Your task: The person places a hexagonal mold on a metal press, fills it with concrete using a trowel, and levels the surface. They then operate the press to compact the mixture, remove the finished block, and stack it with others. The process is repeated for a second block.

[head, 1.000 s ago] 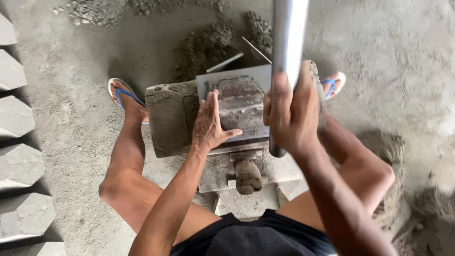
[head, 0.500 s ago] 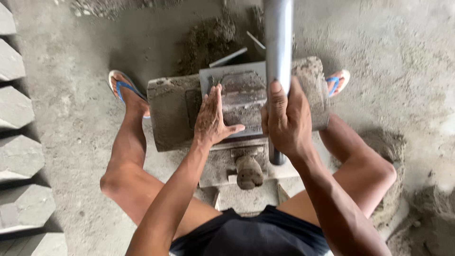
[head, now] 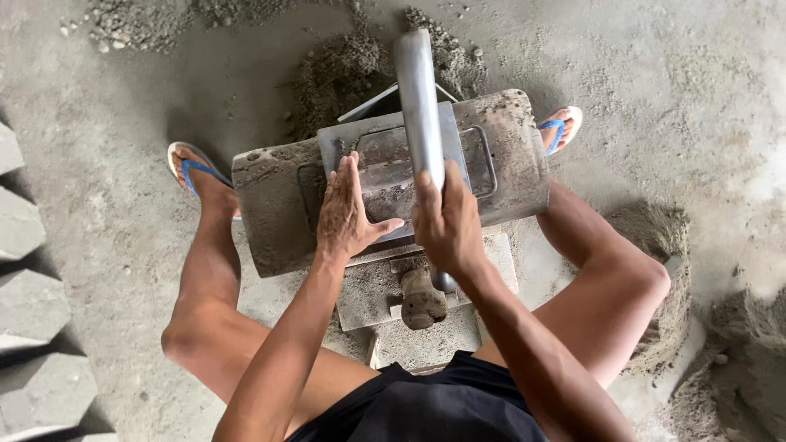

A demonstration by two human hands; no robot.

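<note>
A cement-caked metal block mould (head: 270, 205) stands on the floor between my legs. My left hand (head: 348, 211) lies flat, fingers together, on the mould's metal top plate (head: 475, 151). My right hand (head: 446, 221) is wrapped around a long shiny steel pipe handle (head: 416, 90) that slants over the mould and away from me. Below the hands sits a small stub-shaped metal part (head: 423, 299) on a grey base slab (head: 368, 295).
Finished grey paving blocks (head: 33, 319) line the left edge. Heaps of dark sand mix (head: 344, 65) lie behind the mould, and more sand (head: 729, 360) at the right. My feet in blue sandals (head: 192, 168) flank the mould on the concrete floor.
The steel pipe handle has swung down and away from the camera, with my right hand still on it. My left hand has stayed flat on the mould top.
</note>
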